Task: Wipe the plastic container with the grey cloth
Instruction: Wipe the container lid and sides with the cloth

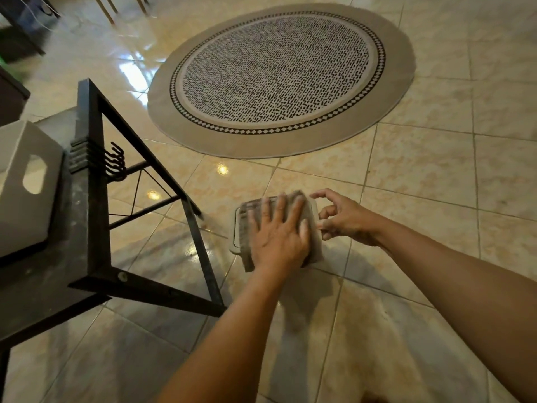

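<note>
A pale plastic container [236, 238] with a rounded rim is at the middle of the head view, above the tiled floor. The grey cloth [316, 248] lies over its top, blurred by motion. My left hand [277, 237] presses flat on the cloth, fingers spread and pointing away from me. It hides most of the container. My right hand [344, 219] pinches the container's right edge with thumb and fingers. Whether the container rests on anything I cannot tell.
A black metal-framed table [87, 205] stands at the left, with a white box [20, 199] with a handle cut-out on it and black hooks [116, 164] on its corner. A round patterned rug [279, 80] lies on the glossy tiled floor [421, 175] beyond.
</note>
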Motion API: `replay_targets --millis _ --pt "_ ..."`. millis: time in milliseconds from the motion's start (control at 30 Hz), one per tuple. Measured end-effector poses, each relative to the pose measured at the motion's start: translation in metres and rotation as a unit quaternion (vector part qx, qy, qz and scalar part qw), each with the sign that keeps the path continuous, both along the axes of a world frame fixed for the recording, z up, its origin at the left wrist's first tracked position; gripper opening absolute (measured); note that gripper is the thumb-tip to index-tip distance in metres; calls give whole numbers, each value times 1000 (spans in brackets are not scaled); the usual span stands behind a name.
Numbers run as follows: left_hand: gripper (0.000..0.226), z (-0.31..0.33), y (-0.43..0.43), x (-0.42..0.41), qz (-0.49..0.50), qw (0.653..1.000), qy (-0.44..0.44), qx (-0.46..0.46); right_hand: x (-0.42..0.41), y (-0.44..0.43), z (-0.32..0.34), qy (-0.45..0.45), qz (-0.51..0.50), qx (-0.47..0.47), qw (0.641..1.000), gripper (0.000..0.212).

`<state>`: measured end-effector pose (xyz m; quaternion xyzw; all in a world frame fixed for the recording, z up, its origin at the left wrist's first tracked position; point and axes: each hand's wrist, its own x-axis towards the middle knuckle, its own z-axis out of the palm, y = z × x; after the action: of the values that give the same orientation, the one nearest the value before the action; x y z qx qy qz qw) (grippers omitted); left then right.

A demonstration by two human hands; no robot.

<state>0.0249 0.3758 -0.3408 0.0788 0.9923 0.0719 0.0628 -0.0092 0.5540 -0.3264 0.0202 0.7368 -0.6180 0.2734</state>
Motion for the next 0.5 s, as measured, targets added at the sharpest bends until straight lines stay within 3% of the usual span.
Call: replay_targets --millis 100,233,367,500 --pt "61 -2 -27 8 71 997 2 -11 1 1 0 -3 -1 -1 1000 63" --pt "59 -5 -12 35 9 1000 16 -20 -2 2 0 -1 23 0 1000 61" --pt "59 0 0 5 -40 999 7 1 -1 1 -1 -1 14 0 1000 62" --pt "61 3 -34 -11 90 996 -20 6 0 0 -2 1 0 1 1000 61"
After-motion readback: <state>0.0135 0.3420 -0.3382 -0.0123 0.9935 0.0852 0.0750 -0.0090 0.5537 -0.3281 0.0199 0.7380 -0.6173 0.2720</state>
